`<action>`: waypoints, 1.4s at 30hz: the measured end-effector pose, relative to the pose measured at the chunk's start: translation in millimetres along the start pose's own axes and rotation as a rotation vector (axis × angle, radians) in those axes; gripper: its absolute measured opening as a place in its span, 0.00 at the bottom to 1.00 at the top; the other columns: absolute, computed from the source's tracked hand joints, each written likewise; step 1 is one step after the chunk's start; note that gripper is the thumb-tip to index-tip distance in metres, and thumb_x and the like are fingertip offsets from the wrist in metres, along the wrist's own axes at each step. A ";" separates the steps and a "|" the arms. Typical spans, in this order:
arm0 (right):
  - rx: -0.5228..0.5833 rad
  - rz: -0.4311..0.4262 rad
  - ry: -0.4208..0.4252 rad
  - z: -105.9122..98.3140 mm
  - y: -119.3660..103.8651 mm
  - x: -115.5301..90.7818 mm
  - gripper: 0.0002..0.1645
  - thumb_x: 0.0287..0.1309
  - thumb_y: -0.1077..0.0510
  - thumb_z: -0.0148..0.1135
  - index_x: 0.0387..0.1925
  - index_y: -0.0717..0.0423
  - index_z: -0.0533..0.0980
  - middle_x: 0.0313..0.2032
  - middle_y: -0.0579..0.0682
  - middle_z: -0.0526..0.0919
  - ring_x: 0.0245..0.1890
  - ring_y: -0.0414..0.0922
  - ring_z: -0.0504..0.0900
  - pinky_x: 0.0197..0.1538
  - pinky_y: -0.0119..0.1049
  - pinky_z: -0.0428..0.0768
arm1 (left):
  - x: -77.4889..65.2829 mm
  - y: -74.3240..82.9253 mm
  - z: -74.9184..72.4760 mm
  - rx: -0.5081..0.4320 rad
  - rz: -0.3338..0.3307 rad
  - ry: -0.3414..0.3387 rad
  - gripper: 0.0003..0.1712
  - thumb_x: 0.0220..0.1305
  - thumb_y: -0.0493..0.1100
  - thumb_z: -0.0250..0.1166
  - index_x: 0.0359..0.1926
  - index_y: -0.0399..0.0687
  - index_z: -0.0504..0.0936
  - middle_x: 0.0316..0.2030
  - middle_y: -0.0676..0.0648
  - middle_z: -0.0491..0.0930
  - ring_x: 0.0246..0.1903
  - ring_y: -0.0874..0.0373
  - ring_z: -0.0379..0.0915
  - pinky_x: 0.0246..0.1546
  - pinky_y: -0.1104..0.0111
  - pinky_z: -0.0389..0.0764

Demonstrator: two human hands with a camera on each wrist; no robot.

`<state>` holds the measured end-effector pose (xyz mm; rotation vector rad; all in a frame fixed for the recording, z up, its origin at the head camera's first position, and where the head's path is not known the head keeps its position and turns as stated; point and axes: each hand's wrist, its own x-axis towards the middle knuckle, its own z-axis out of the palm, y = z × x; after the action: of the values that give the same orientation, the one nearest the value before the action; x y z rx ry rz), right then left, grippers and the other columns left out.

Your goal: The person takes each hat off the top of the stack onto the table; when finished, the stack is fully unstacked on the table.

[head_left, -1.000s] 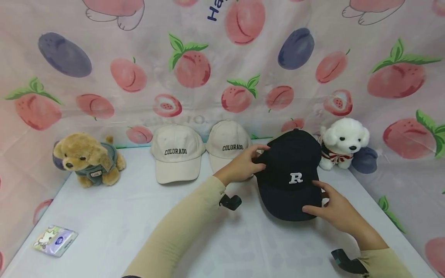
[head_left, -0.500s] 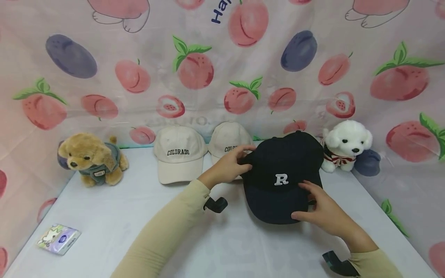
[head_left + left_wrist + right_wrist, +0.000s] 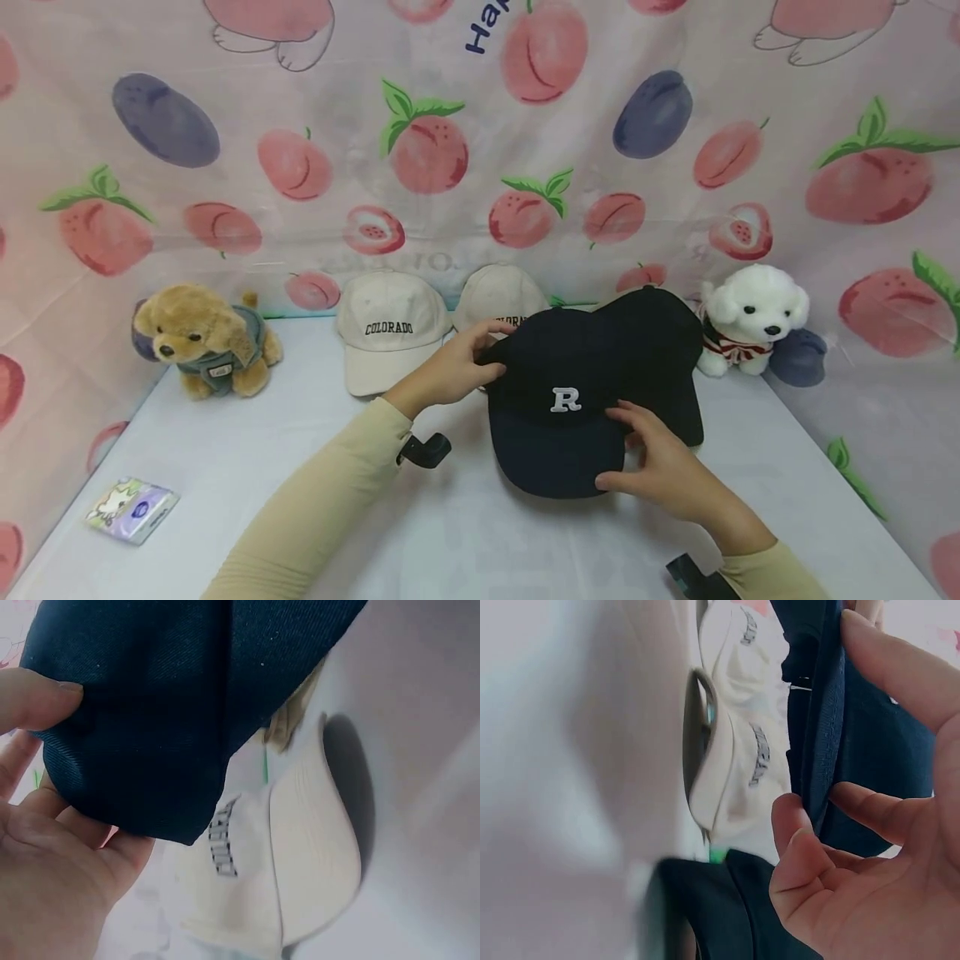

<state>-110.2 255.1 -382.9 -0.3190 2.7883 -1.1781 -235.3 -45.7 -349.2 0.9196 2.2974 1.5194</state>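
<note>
Both hands hold a dark navy baseball cap with a white R [image 3: 558,442], raised over the table with its brim toward me. The left hand [image 3: 450,371] pinches the crown's side edge; in the left wrist view its thumb [image 3: 45,701] lies on the outside, fingers behind. At the brim's right edge, the right hand [image 3: 667,467] grips with thumb and fingers, as the right wrist view of the cap [image 3: 881,735] shows. A second dark cap [image 3: 663,358] stands behind it, partly covered. Two beige COLORADO caps [image 3: 390,367] sit farther back, one partly hidden [image 3: 498,292].
A brown plush dog [image 3: 206,342] sits at the back left and a white plush dog [image 3: 753,317] at the back right. A small printed packet [image 3: 133,510] lies at the left front of the white table [image 3: 247,450]. A fruit-patterned curtain [image 3: 450,50] hangs behind.
Both hands have carried the R cap left and slightly toward me. The second dark cap behind it has come into view. The camera view has shifted slightly.
</note>
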 end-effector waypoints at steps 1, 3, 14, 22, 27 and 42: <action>0.012 -0.003 -0.006 2.7 -0.7 0.9 0.54 0.47 0.44 0.80 0.68 0.63 0.65 0.71 0.66 0.58 0.48 0.51 0.72 0.39 0.33 0.75 | -3.1 -0.4 -2.4 0.007 -0.001 0.002 0.29 0.66 0.32 0.61 0.68 0.45 0.68 0.47 0.42 0.80 0.44 0.54 0.79 0.42 0.61 0.80; 0.036 -0.013 -0.017 8.6 -2.2 2.9 0.53 0.47 0.46 0.80 0.68 0.63 0.65 0.71 0.65 0.58 0.47 0.50 0.73 0.39 0.33 0.75 | -9.5 -1.7 -7.2 0.024 -0.001 0.010 0.29 0.66 0.33 0.61 0.67 0.45 0.69 0.47 0.43 0.81 0.44 0.54 0.79 0.43 0.63 0.79; 0.134 -0.032 0.001 48.0 -23.2 17.4 0.56 0.45 0.52 0.82 0.71 0.64 0.62 0.61 0.59 0.70 0.38 0.45 0.77 0.33 0.33 0.77 | -45.1 -5.7 -34.5 0.047 -0.005 0.050 0.29 0.65 0.30 0.60 0.67 0.42 0.68 0.46 0.41 0.81 0.43 0.52 0.79 0.44 0.61 0.78; 0.158 -0.067 -0.021 75.2 -43.1 32.3 0.56 0.45 0.51 0.82 0.71 0.64 0.62 0.71 0.61 0.61 0.39 0.43 0.76 0.33 0.32 0.76 | -73.8 -11.3 -60.5 0.067 -0.017 0.095 0.30 0.64 0.28 0.59 0.67 0.40 0.68 0.49 0.39 0.80 0.47 0.50 0.78 0.48 0.61 0.79; 0.179 -0.088 -0.057 90.3 -55.1 38.9 0.56 0.46 0.52 0.81 0.71 0.66 0.62 0.72 0.62 0.59 0.39 0.43 0.76 0.33 0.32 0.77 | -90.6 -15.2 -74.1 0.109 -0.053 0.134 0.31 0.63 0.28 0.59 0.67 0.41 0.68 0.47 0.40 0.79 0.45 0.50 0.78 0.47 0.61 0.78; 0.156 -0.179 -0.144 124.7 -83.9 52.5 0.54 0.48 0.52 0.80 0.70 0.68 0.62 0.72 0.64 0.58 0.38 0.39 0.77 0.36 0.31 0.77 | -138.2 -22.5 -103.8 0.175 -0.111 0.166 0.34 0.63 0.27 0.59 0.71 0.41 0.64 0.51 0.39 0.76 0.50 0.47 0.76 0.51 0.53 0.75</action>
<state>-127.1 99.2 -410.0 -0.6234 2.5701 -1.3421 -189.9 -213.9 -343.8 0.7161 2.5863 1.4159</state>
